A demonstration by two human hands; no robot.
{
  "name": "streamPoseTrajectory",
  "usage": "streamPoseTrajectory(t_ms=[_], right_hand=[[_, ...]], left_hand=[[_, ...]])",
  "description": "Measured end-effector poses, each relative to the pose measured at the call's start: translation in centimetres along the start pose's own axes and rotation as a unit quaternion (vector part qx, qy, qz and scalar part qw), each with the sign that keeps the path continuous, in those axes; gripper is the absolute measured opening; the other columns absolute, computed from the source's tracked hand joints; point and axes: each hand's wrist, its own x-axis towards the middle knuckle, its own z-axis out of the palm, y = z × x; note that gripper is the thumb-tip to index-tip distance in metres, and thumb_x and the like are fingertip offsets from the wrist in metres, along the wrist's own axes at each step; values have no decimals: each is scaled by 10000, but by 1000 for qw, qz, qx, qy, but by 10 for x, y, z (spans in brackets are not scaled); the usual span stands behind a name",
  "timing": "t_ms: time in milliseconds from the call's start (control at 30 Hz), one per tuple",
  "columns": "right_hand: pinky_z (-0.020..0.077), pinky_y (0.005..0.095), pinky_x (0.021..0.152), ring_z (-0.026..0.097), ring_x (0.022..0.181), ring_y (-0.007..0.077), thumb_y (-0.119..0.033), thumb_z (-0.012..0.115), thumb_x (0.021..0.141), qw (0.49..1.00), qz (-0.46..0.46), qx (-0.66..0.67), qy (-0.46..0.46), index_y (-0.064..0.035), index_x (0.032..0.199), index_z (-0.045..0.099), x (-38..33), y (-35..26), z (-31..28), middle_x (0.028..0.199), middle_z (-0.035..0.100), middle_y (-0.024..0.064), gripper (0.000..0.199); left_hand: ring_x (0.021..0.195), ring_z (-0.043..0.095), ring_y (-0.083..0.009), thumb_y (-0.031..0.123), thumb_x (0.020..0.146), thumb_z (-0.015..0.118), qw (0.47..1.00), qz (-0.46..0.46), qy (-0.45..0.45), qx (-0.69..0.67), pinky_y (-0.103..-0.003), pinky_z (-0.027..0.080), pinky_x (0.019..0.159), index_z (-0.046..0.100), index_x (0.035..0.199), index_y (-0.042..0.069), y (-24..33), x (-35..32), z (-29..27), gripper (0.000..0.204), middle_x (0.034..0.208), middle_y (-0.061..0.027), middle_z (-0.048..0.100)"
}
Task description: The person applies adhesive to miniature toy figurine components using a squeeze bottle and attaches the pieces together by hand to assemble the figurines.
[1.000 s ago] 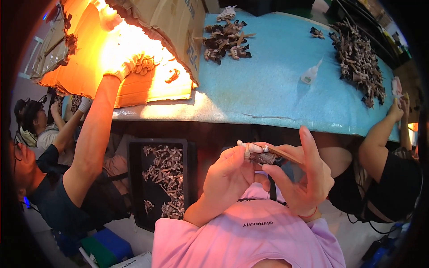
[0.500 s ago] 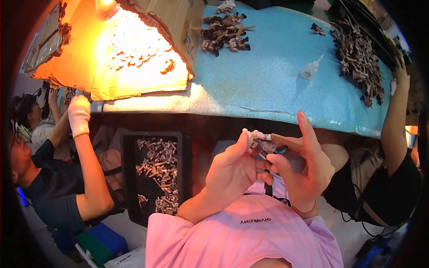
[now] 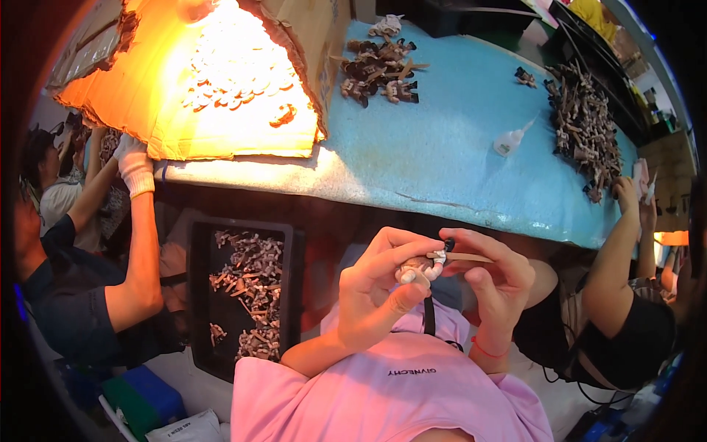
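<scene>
Over my lap, a small toy figurine (image 3: pixel 422 268) with a white-and-brown body and a black end is between my two hands. My left hand (image 3: pixel 375 287) pinches it between thumb and fingers. My right hand (image 3: pixel 501 276) is curled around its other side, fingertips at the black end and at a thin tan strip that sticks out toward the right palm. The fingers partly hide the figurine, and its details are too small to make out.
A blue-covered table (image 3: pixel 442 147) lies ahead, with figurine piles (image 3: pixel 379 70) at its back and right, and a white squeeze bottle (image 3: pixel 508 141). A brightly lit cardboard box (image 3: pixel 118 103) stands left. A black bin (image 3: pixel 291 295) holds many figurines. Co-workers sit on both sides.
The figurine has been turned over in my hands, its black end now pointing up and away. My right index finger, stretched out before, has bent down to it.
</scene>
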Motion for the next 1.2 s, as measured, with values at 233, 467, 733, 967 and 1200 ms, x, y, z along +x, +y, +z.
streamPoseTrajectory(t_ms=[233, 467, 733, 967, 1200], right_hand=[[545, 321, 702, 624, 859, 245, -168, 565, 856, 973, 69, 216, -40, 84, 971, 586, 7, 33, 4, 1016, 590, 229, 278], [542, 336, 717, 622, 863, 242, -191, 538, 875, 907, 136, 392, -76, 68, 1019, 558, -1, 71, 12, 971, 607, 180, 297], [531, 317, 700, 630, 820, 235, -136, 511, 885, 893, 168, 409, -78, 84, 982, 579, -7, 80, 19, 912, 623, 192, 249], [527, 298, 523, 629, 591, 225, -87, 481, 882, 913, 177, 367, 7, 107, 863, 602, -7, 61, 26, 764, 632, 194, 229], [495, 271, 439, 598, 483, 204, -76, 423, 889, 950, 209, 230, 31, 111, 816, 599, 0, 21, 28, 625, 611, 180, 267]], left_hand=[[789, 549, -170, 144, 668, 744, 956, 143, 31, 255, -262, 467, 639, 596, 1070, 3, 1, 6, -2, 450, 944, -116, 521], [587, 530, -119, 223, 581, 794, 903, 185, 98, 375, -228, 433, 484, 639, 1017, 47, 3, 8, -2, 496, 800, -56, 532], [551, 486, -113, 271, 624, 766, 869, 162, 114, 453, -225, 399, 464, 634, 995, -8, 9, 11, -7, 483, 698, -46, 504], [539, 435, -68, 265, 643, 756, 893, 119, 122, 417, -200, 344, 438, 617, 1005, -36, 10, 16, -9, 492, 689, -28, 471], [461, 455, -43, 344, 874, 515, 981, 32, 87, 173, -199, 354, 373, 595, 970, -59, 0, 17, -23, 421, 659, -20, 457]])
